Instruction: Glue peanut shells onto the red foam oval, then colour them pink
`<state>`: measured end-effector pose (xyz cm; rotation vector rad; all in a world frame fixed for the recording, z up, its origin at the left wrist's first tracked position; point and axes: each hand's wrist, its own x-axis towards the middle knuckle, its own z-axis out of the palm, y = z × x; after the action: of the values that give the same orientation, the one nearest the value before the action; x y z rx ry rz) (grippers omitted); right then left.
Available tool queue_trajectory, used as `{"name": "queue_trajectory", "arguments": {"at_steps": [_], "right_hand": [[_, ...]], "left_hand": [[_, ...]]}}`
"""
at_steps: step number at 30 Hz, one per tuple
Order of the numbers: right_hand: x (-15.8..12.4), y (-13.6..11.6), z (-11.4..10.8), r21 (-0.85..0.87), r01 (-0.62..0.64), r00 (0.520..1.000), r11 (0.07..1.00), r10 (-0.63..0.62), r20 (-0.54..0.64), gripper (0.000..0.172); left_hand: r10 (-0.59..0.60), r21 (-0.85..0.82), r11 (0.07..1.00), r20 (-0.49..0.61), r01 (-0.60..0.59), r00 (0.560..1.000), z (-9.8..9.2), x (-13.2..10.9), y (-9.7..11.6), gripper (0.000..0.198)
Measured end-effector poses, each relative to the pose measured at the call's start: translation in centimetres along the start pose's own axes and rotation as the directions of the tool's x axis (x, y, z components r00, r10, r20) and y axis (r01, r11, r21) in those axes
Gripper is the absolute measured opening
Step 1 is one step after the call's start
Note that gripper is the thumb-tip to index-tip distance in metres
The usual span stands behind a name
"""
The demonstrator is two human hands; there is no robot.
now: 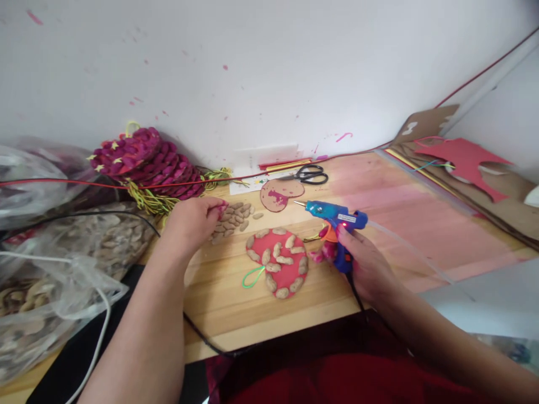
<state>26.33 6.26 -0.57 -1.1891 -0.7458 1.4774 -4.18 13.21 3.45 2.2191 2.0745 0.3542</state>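
In the head view my right hand [362,259] is wrapped round the handle of a blue hot glue gun [326,210], its metal nozzle pointing left and a small red light glowing on its side. My left hand [194,221] is at a pile of peanuts [233,217], thumb and fingers pinched together; what they grip, if anything, is hidden. Between my hands lies a red heart-shaped piece [287,275] with peanuts round its edge and several more in its middle. A green cord loop [252,277] sticks out from its left side.
Behind are a stained heart cutout [273,196] and black-handled scissors [314,175]. Stacked purple peanut pieces [147,160] with yellow cords lean on the wall. Plastic bags of peanuts [105,241] fill the left. Cardboard with red scraps [467,160] lies right. A black cable [202,336] crosses the front edge.
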Motion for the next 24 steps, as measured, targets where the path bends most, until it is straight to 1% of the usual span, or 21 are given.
{"name": "queue_trajectory", "arguments": {"at_steps": [6, 10, 13, 16, 19, 22, 24], "right_hand": [[-0.14, -0.16, 0.09, 0.002, -0.002, 0.998, 1.0, 0.002, 0.063, 0.039], [-0.2, -0.16, -0.04, -0.005, -0.01, 0.999, 1.0, 0.01, 0.044, 0.038], [-0.18, -0.14, -0.11, 0.0, -0.018, 0.999, 1.0, 0.018, 0.032, 0.039], [-0.2, -0.21, -0.01, -0.008, -0.026, 0.999, 1.0, 0.026, 0.026, 0.041], [-0.33, -0.34, 0.17, -0.009, -0.036, 0.999, 0.999, 0.036, 0.004, 0.042], [-0.46, -0.42, 0.22, -0.001, -0.053, 0.999, 0.999, 0.053, -0.012, 0.039], [-0.46, -0.41, 0.15, -0.001, -0.067, 0.997, 0.998, 0.067, -0.023, 0.039]], "left_hand": [[-0.087, 0.036, 0.996, -0.016, 0.087, 0.996, -0.24, -0.17, 0.3, 0.045], [-0.091, -0.051, 0.995, -0.062, 0.088, 0.994, 0.11, -0.1, 0.05, 0.039], [-0.099, -0.104, 0.991, -0.106, 0.088, 0.989, 0.32, -0.05, -0.23, 0.038], [-0.086, -0.063, 0.995, -0.095, 0.08, 0.992, 0.14, -0.11, -0.18, 0.036], [-0.127, -0.001, 0.992, -0.082, 0.127, 0.989, -0.2, -0.17, 0.08, 0.042], [-0.158, -0.002, 0.987, -0.069, 0.158, 0.985, -0.28, -0.07, 0.16, 0.047], [-0.129, -0.02, 0.992, -0.056, 0.128, 0.99, -0.15, 0.06, 0.06, 0.045]]}}
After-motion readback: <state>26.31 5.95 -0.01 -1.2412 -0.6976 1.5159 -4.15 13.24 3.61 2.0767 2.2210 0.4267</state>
